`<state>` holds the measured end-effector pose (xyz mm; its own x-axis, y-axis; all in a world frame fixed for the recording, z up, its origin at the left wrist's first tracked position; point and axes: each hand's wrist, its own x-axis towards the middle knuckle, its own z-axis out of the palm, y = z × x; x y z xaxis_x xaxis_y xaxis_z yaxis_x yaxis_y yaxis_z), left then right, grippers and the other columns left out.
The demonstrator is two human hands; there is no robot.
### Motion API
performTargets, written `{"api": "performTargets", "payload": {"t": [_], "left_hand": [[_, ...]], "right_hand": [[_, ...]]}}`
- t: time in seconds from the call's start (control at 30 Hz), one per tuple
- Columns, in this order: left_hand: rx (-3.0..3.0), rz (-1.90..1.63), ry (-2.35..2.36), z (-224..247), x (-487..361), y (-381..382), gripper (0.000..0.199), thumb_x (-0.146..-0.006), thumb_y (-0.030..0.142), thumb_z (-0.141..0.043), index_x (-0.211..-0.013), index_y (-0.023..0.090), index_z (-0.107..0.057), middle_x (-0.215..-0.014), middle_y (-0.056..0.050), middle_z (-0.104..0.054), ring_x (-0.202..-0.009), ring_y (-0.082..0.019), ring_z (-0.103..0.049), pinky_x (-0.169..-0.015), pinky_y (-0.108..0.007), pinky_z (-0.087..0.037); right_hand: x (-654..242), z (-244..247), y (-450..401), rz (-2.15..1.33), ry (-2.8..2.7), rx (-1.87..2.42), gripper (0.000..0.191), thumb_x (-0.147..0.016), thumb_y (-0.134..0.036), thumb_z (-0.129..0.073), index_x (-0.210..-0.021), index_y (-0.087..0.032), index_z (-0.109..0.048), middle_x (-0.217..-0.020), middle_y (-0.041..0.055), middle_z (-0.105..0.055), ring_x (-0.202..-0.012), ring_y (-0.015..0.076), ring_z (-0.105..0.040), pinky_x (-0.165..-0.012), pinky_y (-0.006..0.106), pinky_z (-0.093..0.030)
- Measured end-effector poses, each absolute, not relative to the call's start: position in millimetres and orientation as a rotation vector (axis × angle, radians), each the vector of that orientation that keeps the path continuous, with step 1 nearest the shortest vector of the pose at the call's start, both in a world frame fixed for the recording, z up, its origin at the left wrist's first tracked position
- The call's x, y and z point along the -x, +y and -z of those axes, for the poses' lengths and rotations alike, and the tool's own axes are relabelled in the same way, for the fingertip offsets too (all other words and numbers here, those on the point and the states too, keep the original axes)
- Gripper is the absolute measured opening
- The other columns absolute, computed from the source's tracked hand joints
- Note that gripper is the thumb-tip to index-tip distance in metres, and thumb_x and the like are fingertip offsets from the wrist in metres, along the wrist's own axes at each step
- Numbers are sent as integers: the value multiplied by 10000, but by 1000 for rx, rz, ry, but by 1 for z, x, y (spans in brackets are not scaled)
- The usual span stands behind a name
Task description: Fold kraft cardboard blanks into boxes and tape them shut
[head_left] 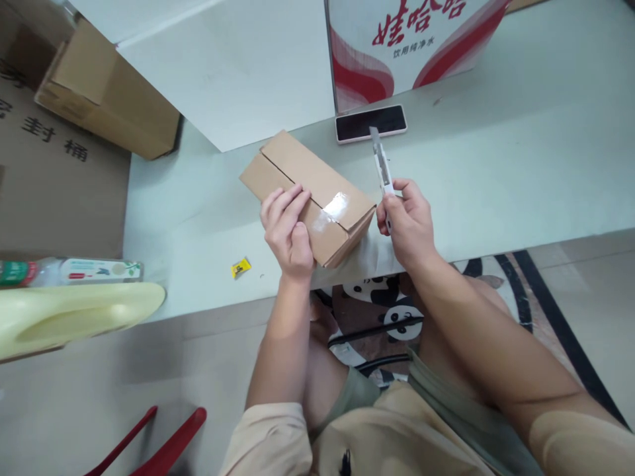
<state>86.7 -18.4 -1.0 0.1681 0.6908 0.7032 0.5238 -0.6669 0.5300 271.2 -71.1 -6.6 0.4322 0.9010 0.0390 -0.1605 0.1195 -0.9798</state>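
A small brown cardboard box is tilted over the front part of the table, with its seam and a shiny strip of clear tape facing up. My left hand grips its near left side, fingers lying over the top flap and the thumb bent alongside. In my right hand is a white utility knife, its blade out and pointing away from me. The knife is to the right of the box, apart from it. Its tip overlaps the phone in view. The box's underside is hidden.
A large white carton and a red-and-white printed box stand at the back. Brown cartons are at left, near a bottle and a pale yellow plastic item. A yellow packet lies on the pale table.
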Motion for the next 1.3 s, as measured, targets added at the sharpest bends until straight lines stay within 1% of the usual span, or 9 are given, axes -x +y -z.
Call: {"api": "performTargets", "payload": {"t": [0.17, 0.27, 0.37, 0.53, 0.63, 0.83, 1.03, 1.17, 1.3], "left_hand": [[-2252, -1473, 1229, 2, -88, -19, 500, -940, 384, -306, -1170, 233, -724, -1259, -51, -703, -1306, -263, -525, -1173, -486, -357], [-2262, -1486, 1214, 1, -88, -20, 494, -946, 381, -311, -1174, 228, -723, -1259, -52, -705, -1299, -261, -533, -1173, -479, -362], [-2273, -1513, 1191, 2, -87, -20, 488, -954, 381, -316, -1179, 231, -723, -1257, -49, -707, -1284, -255, -547, -1166, -474, -373], [-2278, -1547, 1145, 2, -87, -19, 468, -960, 382, -337, -1182, 237, -722, -1252, -50, -708, -1274, -254, -553, -1157, -473, -381], [-2271, -1518, 1172, 1, -87, -20, 484, -966, 392, -316, -1184, 240, -720, -1259, -51, -705, -1286, -256, -548, -1165, -478, -373], [-2276, -1489, 1226, 0, -87, -20, 527, -969, 440, -283, -1163, 234, -727, -1248, -55, -709, -1285, -258, -554, -1166, -478, -378], [-2261, -1498, 1222, 1, -87, -20, 514, -960, 452, -306, -1166, 245, -729, -1248, -47, -709, -1285, -259, -552, -1166, -481, -377], [-2278, -1531, 1204, 0, -88, -20, 504, -965, 444, -314, -1158, 241, -733, -1238, -46, -715, -1266, -253, -566, -1159, -471, -384], [-2284, -1493, 1260, 1, -88, -20, 541, -969, 475, -278, -1150, 240, -731, -1232, -53, -712, -1275, -257, -561, -1160, -473, -380]], "right_hand": [[-273, 7, -74, -855, -800, 1238, 403, -877, -556, -625, -1142, -257, -582, -760, -45, -583, -463, 51, -432, -419, 220, -357], [-275, 7, -76, -858, -801, 1237, 416, -900, -526, -593, -1243, -290, -584, -808, -30, -609, -475, 63, -446, -438, 236, -387], [-277, 7, -77, -862, -804, 1234, 404, -921, -495, -570, -1286, -322, -554, -810, -19, -631, -480, 78, -453, -457, 247, -412], [-280, 8, -78, -842, -830, 1244, 374, -930, -502, -556, -1258, -322, -538, -813, -8, -640, -479, 83, -447, -459, 250, -417], [-279, 7, -77, -832, -833, 1255, 365, -923, -511, -564, -1232, -318, -543, -804, -14, -632, -476, 85, -445, -455, 253, -414], [-275, 7, -76, -811, -835, 1259, 366, -912, -517, -582, -1204, -299, -544, -742, -30, -610, -447, 77, -409, -440, 250, -384], [-276, 8, -77, -796, -848, 1269, 361, -917, -515, -576, -1200, -292, -549, -712, -37, -566, -454, 79, -371, -421, 242, -344], [-278, 9, -79, -786, -848, 1271, 339, -922, -489, -574, -1188, -278, -567, -693, -34, -545, -499, 90, -401, -462, 243, -370], [-279, 9, -79, -777, -836, 1279, 336, -924, -478, -570, -1193, -277, -574, -677, -39, -517, -529, 100, -430, -495, 250, -388]]}}
